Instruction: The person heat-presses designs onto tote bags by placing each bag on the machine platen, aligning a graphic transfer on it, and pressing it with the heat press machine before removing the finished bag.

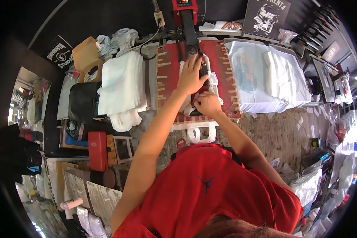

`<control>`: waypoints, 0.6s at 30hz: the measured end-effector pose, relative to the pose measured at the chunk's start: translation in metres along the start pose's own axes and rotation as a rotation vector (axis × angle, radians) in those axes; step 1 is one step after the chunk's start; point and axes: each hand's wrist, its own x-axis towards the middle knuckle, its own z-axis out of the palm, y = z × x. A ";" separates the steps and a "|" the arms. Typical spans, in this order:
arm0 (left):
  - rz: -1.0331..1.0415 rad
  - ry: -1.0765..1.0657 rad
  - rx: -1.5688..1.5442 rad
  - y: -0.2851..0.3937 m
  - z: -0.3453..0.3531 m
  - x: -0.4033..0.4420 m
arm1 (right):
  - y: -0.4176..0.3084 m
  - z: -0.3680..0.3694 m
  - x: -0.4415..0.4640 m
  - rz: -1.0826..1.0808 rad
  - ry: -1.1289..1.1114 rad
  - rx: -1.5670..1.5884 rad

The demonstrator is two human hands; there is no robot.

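Observation:
A red board [168, 75] with strips of tape along its sides lies under a black press arm [189, 33]. My left hand [191, 76] rests flat near the arm's lower end, fingers stretched forward over dark and white material. Nearer to me, my right hand [208, 104] is curled at the front part of the same material; what its fingers hold, if anything, is hidden. White crumpled cloth [213, 79] runs along the right of both hands. A white strap or handle [201, 134] hangs at the board's front edge.
White sheets [122, 83] are stacked to the left, beside a black bag [82, 99] and an open cardboard box [85, 57]. On the right, folded white cloth [281, 77] lies on a plastic-covered surface [261, 103]. A red case [98, 150] stands lower left.

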 end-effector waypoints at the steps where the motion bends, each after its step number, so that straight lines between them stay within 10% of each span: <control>1: 0.037 -0.018 0.090 -0.017 0.033 -0.013 | -0.001 -0.001 0.000 0.007 -0.001 0.024; 18: -0.008 -0.007 0.078 -0.009 0.021 -0.019 | -0.001 -0.003 -0.002 0.023 -0.015 0.061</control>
